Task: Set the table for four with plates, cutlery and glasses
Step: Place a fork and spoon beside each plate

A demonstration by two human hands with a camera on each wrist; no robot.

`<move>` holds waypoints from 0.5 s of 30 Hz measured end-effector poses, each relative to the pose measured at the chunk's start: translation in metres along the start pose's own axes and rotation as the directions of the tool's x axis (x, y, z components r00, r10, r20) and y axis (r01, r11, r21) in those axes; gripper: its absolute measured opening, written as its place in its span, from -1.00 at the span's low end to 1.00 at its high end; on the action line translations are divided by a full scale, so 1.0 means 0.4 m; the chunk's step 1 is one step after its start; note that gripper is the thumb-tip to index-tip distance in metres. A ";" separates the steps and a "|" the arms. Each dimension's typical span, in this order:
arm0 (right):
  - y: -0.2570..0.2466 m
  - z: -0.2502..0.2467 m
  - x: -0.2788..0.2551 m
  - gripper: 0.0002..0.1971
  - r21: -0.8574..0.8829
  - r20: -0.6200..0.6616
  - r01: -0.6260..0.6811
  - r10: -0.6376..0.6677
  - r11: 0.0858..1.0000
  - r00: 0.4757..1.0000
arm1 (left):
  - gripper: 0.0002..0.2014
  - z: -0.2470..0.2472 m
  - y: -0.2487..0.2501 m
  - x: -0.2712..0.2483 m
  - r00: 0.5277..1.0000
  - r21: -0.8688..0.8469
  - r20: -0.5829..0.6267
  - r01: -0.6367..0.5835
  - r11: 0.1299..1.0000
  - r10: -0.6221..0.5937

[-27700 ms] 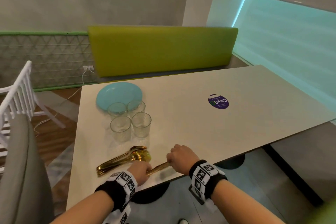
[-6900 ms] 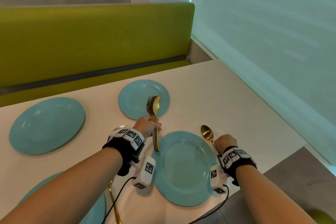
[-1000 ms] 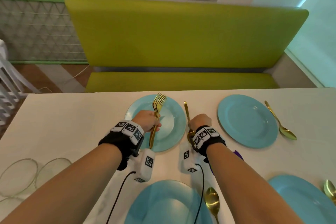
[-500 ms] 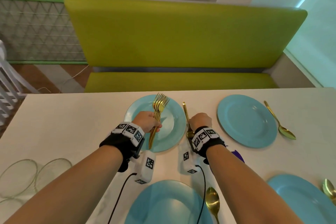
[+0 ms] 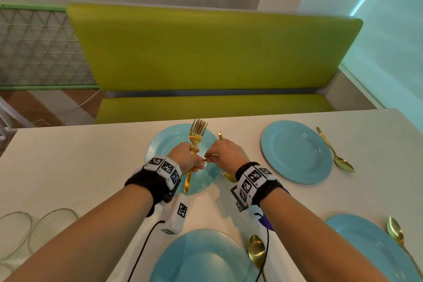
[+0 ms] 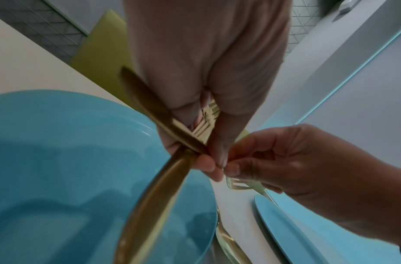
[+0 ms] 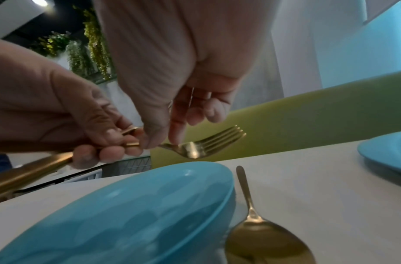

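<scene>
My left hand (image 5: pixel 190 158) grips a bundle of gold forks (image 5: pixel 196 135) by the handles above the far left blue plate (image 5: pixel 167 144), tines pointing away. My right hand (image 5: pixel 219 153) has come against it, and its thumb and forefinger pinch the neck of one fork (image 7: pixel 195 148) in the bundle. In the left wrist view the two hands meet fingertip to fingertip over the forks (image 6: pixel 163 182). A gold spoon (image 7: pixel 262 232) lies on the table just right of that plate (image 7: pixel 127 214), below my right hand.
Three more blue plates lie on the white table (image 5: pixel 68 167): far right (image 5: pixel 296 151), near left (image 5: pixel 201 256), near right (image 5: pixel 370 247). Each has a gold spoon on its right (image 5: pixel 336 155) (image 5: pixel 257 252) (image 5: pixel 396 231). Clear glasses (image 5: pixel 34 229) stand at the near left. A green bench (image 5: pixel 212 107) runs behind.
My right hand has let go of the spoon beside the far left plate and moved left to the forks, where it now pinches one. The left hand has barely moved.
</scene>
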State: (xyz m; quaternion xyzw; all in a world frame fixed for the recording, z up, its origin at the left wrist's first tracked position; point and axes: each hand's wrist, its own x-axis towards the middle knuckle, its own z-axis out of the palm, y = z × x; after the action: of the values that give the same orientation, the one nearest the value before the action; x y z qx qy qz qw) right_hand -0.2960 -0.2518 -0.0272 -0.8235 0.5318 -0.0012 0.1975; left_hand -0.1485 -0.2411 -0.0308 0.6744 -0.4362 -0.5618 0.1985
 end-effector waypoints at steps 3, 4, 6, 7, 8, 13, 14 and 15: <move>0.007 -0.007 -0.015 -0.78 -0.014 0.010 0.021 -0.021 1.000 1.000 | -0.66 0.009 0.005 -0.004 0.999 0.081 0.027 -0.031 0.996 0.029; 0.012 -0.009 -0.019 -0.78 -0.011 0.013 0.015 -0.015 1.000 1.000 | -0.69 0.012 0.007 -0.003 0.999 0.088 0.031 -0.039 0.995 0.037; 0.029 -0.015 -0.026 -0.80 -0.016 0.011 -0.020 0.020 1.000 1.000 | -0.86 0.016 0.012 -0.001 0.999 0.073 0.026 -0.048 0.996 0.046; 0.042 -0.019 -0.028 -0.79 -0.014 0.009 -0.055 0.055 0.998 0.998 | -0.88 0.015 0.016 0.002 0.998 0.050 0.008 -0.056 0.997 0.056; 0.057 -0.024 -0.032 -0.79 0.002 0.001 -0.104 0.104 0.995 0.995 | -0.82 0.012 0.016 0.011 0.998 0.023 -0.021 -0.061 0.998 0.061; 0.159 -0.026 -0.049 -0.82 0.232 -0.046 -0.497 0.520 0.836 0.853 | -0.64 -0.019 0.026 0.025 0.994 -0.194 -0.108 -0.005 0.981 -0.016; 0.180 -0.017 -0.050 -0.80 0.261 -0.033 -0.554 0.581 0.790 0.813 | -0.65 -0.020 0.028 0.026 0.995 -0.211 -0.094 0.007 0.977 -0.027; 0.196 -0.009 -0.050 -0.77 0.262 -0.009 -0.600 0.623 0.756 0.782 | -0.66 -0.019 0.031 0.023 0.996 -0.219 -0.081 0.018 0.975 -0.037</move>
State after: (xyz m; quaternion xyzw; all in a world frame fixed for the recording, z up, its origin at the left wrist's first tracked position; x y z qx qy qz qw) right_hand -0.3741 -0.2632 -0.0454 -0.5726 0.7759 -0.0415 0.2615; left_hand -0.1461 -0.2568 -0.0248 0.6777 -0.3537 -0.5799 0.2818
